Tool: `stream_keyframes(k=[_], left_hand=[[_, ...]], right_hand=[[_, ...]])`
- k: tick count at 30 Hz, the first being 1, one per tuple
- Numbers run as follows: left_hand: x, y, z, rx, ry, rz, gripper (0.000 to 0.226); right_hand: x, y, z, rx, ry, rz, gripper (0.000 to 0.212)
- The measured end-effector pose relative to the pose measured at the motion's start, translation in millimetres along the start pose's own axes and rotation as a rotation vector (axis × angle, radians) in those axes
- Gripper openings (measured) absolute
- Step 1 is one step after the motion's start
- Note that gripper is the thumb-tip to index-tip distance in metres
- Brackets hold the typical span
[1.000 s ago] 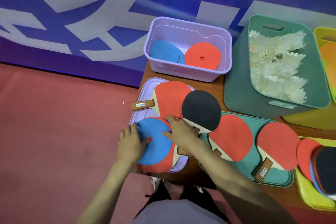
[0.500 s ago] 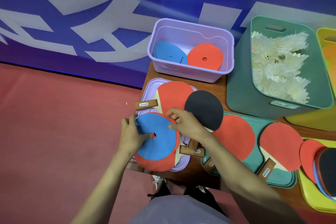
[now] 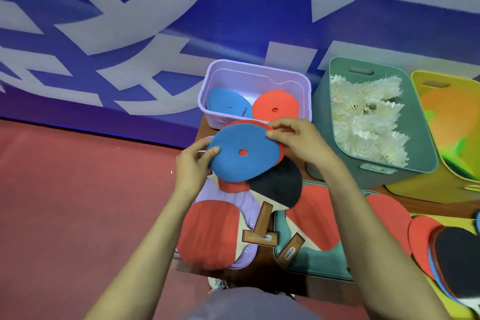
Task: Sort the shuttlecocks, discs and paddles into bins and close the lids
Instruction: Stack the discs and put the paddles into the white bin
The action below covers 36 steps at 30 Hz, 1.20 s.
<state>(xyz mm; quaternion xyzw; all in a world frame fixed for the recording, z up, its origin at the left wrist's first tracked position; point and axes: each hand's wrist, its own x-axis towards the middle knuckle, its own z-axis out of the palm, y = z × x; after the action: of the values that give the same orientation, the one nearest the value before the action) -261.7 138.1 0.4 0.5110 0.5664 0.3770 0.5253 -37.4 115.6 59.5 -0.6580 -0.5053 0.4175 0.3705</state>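
Observation:
Both hands hold a blue disc [image 3: 241, 153] with a small centre hole, stacked on a red disc whose rim peeks out beneath; the pair hovers just in front of the purple bin [image 3: 255, 78]. My left hand [image 3: 193, 166] pinches the left rim and my right hand [image 3: 298, 140] pinches the upper right rim. Inside the purple bin lie a blue disc [image 3: 228, 104] and a red disc [image 3: 275, 108]. Paddles lie below: a black one [image 3: 280, 187] and a red one [image 3: 207, 234] on the purple lid [image 3: 249, 205].
A green bin [image 3: 420, 138] at the right is full of white shuttlecocks [image 3: 368, 119]. Beyond it is a yellow bin [image 3: 441, 86]. More red paddles rest on a green lid [image 3: 314, 262], and stacked paddles [image 3: 457, 260] sit on a yellow lid at the far right.
Both hands lifted the blue and red discs off the paddles on the purple lid and carried them up toward the purple bin. The red paddle underneath is now uncovered.

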Motion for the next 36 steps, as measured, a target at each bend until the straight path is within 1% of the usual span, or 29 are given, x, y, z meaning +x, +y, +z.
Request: stream_keyframes(k=[2,3,6,9,11,12,14,15,19,21,24,27,29,32,34,36], left_hand=[[16.3,9.9,5.2,-0.024,-0.006,0.012,0.016],[24.0,15.5,8.2,-0.032,-0.008,0.036,0.016],[48.9,31.6,17.4,-0.019,0.008,0.085,0.027],[73.2,46.0,20.2,-0.05,0.074,0.092,0.023],[90.2,52.8,18.9,-0.099,0.101,0.079,0.024],[99.1,55.4,18.0,-0.092,0.105,0.085,0.02],[119.4,60.1,18.7,0.026,0.113,0.142,0.01],[129.9,63.3,21.1,0.099,0.117,0.167,0.011],[182.5,64.5,38.8,0.383,0.132,0.187,0.028],[202.0,58.2,49.4,0.555,0.088,0.165,0.033],[222.7,44.1,61.6,0.785,-0.006,0.172,0.033],[240.5,37.4,64.1,0.86,-0.053,0.161,0.035],[250.3,36.3,62.7,0.842,-0.086,0.152,0.033],[258.4,30.8,60.4,0.836,-0.098,0.14,0.033],[258.5,23.9,61.3,0.94,-0.144,0.154,0.032],[254.3,16.4,63.8,1.098,-0.196,0.191,0.033]], right_hand=[[6.1,-6.5,-15.2,-0.04,-0.035,0.0,0.014],[10.6,-9.6,-21.4,-0.087,-0.013,-0.021,0.015],[27.3,-19.0,-34.1,-0.308,0.147,-0.14,0.02],[46.2,-23.7,-44.7,-0.382,0.344,-0.196,0.022],[58.9,-23.3,-55.6,-0.448,0.463,-0.179,0.024],[65.0,-21.4,-61.1,-0.485,0.508,-0.157,0.025],[76.5,-16.8,-69.9,-0.53,0.567,-0.113,0.027],[81.4,-15.0,-72.1,-0.539,0.579,-0.099,0.027],[104.3,-4.7,-72.0,-0.563,0.574,-0.051,0.027],[115.0,1.7,-68.4,-0.583,0.558,-0.037,0.028],[128.4,14.1,-60.1,-0.598,0.517,-0.001,0.027],[139.2,26.4,-51.1,-0.549,0.491,0.036,0.027],[146.2,31.5,-47.9,-0.518,0.494,0.065,0.028],[156.4,35.7,-45.9,-0.54,0.467,0.091,0.029],[162.8,38.3,-45.2,-0.571,0.442,0.108,0.029],[169.1,41.5,-44.7,-0.597,0.414,0.132,0.03]])
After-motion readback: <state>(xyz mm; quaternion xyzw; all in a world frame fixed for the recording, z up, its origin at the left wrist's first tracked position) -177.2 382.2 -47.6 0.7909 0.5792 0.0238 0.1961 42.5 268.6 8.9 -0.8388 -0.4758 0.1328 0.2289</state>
